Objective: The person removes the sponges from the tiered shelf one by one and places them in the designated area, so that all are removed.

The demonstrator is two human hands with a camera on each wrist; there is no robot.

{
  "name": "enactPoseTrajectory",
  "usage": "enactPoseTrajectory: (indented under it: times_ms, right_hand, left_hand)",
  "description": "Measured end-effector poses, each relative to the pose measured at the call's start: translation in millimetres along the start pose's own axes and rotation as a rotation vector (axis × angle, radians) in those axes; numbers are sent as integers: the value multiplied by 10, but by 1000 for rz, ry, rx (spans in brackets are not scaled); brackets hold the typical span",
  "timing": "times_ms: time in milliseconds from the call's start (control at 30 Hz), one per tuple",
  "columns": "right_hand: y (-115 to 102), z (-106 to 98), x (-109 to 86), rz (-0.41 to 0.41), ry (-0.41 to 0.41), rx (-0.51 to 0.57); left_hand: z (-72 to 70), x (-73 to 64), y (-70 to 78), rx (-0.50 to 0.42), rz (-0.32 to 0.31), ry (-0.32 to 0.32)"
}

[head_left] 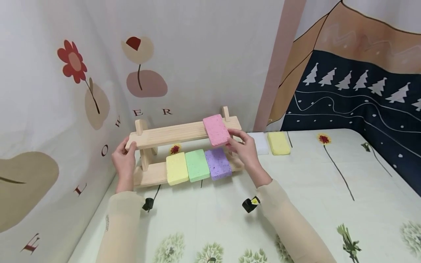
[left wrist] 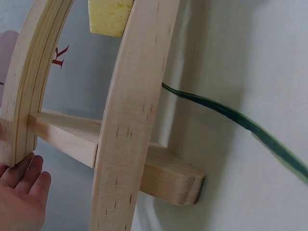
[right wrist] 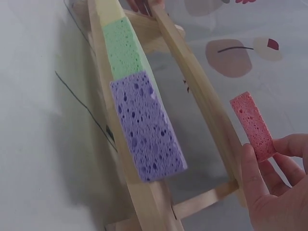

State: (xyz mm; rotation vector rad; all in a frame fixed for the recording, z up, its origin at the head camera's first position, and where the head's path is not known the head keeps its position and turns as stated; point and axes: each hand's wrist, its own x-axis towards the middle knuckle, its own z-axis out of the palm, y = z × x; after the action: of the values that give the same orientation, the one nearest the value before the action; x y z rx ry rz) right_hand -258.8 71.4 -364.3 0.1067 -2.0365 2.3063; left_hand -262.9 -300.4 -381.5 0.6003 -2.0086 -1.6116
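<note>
A two-tier wooden rack (head_left: 171, 134) stands near the back wall. My left hand (head_left: 123, 162) grips the left end of its upper plank, thumb toward the front; in the left wrist view the fingers (left wrist: 34, 173) curl at the plank's end. My right hand (head_left: 246, 150) pinches a pink sponge (head_left: 216, 129) between thumb and fingers, over the right part of the upper plank. On the lower plank a yellow sponge (head_left: 177, 168), a green sponge (head_left: 197, 165) and a purple sponge (right wrist: 147, 127) lie side by side, their front ends jutting past the edge.
Right of the rack, a white sponge (head_left: 261, 143) and another yellow sponge (head_left: 279, 143) lie on the flower-printed cloth (head_left: 315, 212). Printed curtains (head_left: 204, 54) hang behind and at the left. An upright peg (head_left: 225, 113) rises from the upper plank's right end.
</note>
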Motion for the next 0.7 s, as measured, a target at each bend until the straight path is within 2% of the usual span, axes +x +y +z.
enactPoseTrajectory:
  times_ms: [133,467,700]
  right_hand:
    - [18,-100,-21,8,20,1]
    - [27,-348,-51,31,64,11]
    - [62,-556,-59,33,106,-37]
  left_hand:
    - [0,-15,-20,15,33,-11]
    - [-11,-32,-8,18,23,-7]
    - [-16,-26,-20,24,29,-6]
